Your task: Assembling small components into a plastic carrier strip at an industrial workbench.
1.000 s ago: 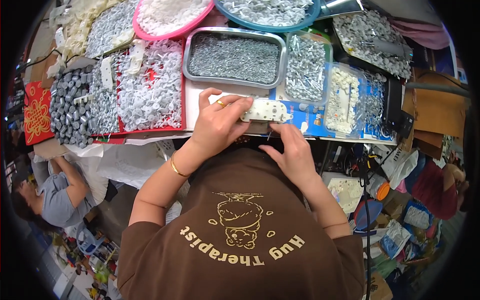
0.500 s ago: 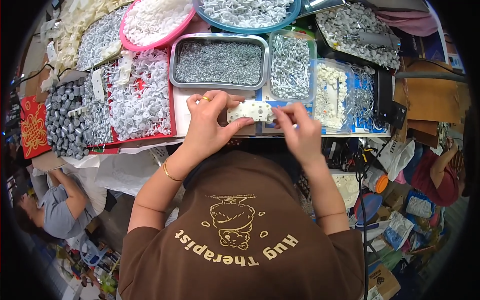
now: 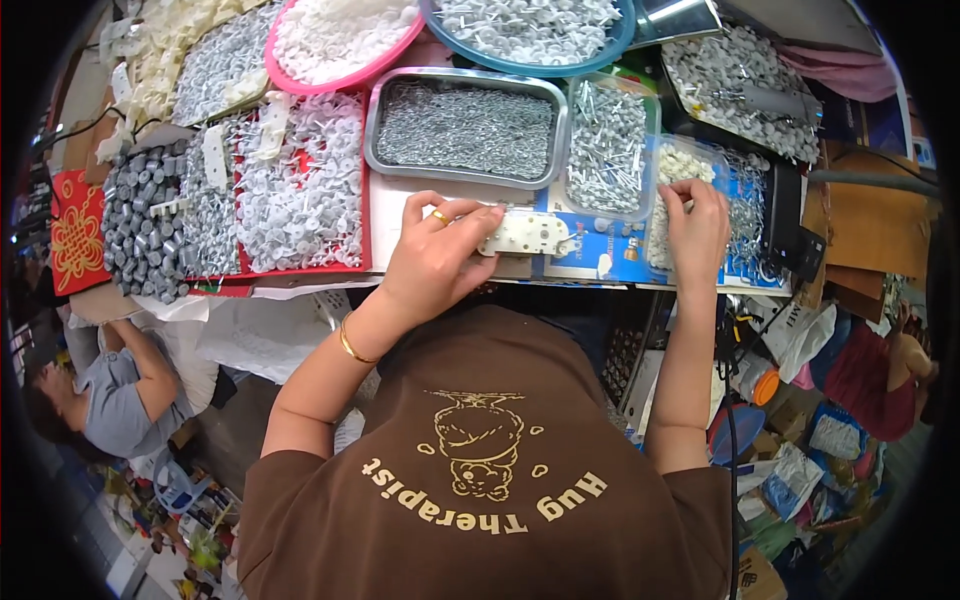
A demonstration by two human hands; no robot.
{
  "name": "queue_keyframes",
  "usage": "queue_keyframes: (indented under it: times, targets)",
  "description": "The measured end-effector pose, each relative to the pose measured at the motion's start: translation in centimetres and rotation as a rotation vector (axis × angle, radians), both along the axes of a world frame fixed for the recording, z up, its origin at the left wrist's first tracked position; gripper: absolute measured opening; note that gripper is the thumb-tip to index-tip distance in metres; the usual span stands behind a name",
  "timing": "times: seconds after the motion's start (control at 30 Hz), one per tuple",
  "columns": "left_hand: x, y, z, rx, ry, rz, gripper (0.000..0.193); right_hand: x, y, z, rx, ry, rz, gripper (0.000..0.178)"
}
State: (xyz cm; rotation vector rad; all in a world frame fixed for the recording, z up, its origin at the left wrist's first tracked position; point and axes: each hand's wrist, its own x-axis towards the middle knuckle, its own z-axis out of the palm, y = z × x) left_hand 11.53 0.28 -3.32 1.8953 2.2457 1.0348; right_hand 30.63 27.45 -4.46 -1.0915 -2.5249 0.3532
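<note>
Half a second ago both hands met at the cream plastic block (image 3: 525, 234); now the right hand (image 3: 697, 222) has moved away to the right and rests, fingers curled downward, at the edge of a clear tub of small white pieces (image 3: 676, 190), and whether it grips any of them cannot be made out. The left hand (image 3: 437, 258) stays closed around the block's left end, just above the worktop (image 3: 400, 215) edge. Beyond the left hand lies a rectangular metal tray (image 3: 465, 130) of fine grey pins, glinting; their exact form is too small to tell.
</note>
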Motion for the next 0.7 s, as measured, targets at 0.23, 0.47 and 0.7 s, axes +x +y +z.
queue_keyframes:
  times: [0.23,0.47,0.7]
  targets:
    - [-1.4,-0.2,3.1,-0.068,-0.259,0.119,0.037,1.0,-1.1,2.9,-0.385,0.317,-0.046,0.011]
    - [-9.6,1.9,-1.0,-0.122,0.260,0.373,0.014,-1.3,-7.6,7.2,-0.729,0.353,0.214,0.009]
    - [-8.9,2.5,-1.2,-0.105,0.129,0.417,0.013,-2.2,-9.7,3.7,-0.188,0.355,0.496,0.020]
